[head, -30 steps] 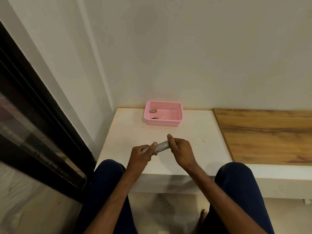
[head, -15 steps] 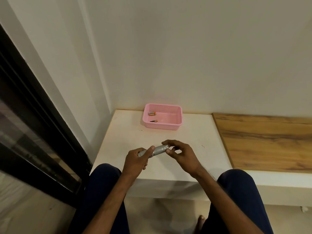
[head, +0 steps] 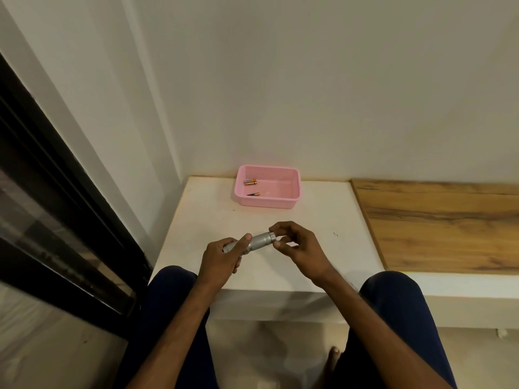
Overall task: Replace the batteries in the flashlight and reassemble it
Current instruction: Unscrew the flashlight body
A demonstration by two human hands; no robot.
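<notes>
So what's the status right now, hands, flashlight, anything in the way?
Left hand gripping the flashlight body. Right hand fingertips pinching its end. Two batteries in the pink basket. Nothing blocking.

The flashlight point(head: 259, 241) is a short silver metal cylinder with a knurled body, held level above the white counter point(head: 323, 220), its right end tipped slightly up and away. Its left part is hidden in a grip. Two batteries lie apart in the pink basket point(head: 280, 202) at the counter's back: one copper-topped point(head: 250, 181), one mostly dark point(head: 253, 194) nearer the front wall.
</notes>
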